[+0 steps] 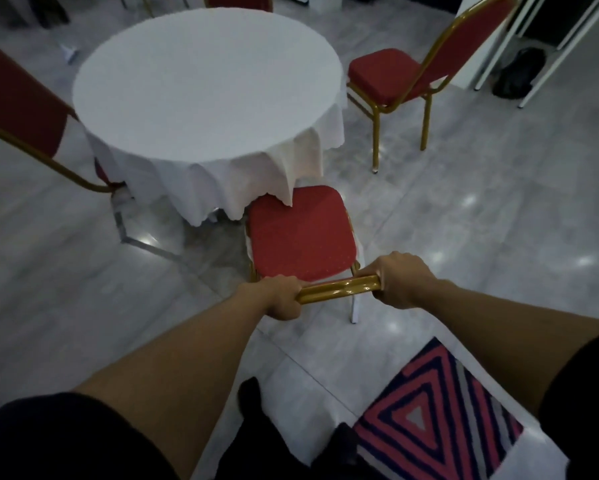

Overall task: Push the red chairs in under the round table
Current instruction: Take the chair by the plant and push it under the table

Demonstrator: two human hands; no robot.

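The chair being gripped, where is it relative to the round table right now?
In the head view, the gripped chair stands at the round table's near right edge, its seat front just under the tablecloth's hem, with left hand and right hand on its gold top rail.

Head cam; looks steeply down, close over round table [204, 84].

Floor [464, 209]: pale grey polished tile, glossy. Standing on it: round table [208, 84] under white cloth; red chairs, one at near edge [300, 233], one at right [388, 76], one at left [17, 98]. Patterned rug [436, 414] at near right; dark bag [519, 74] far right.
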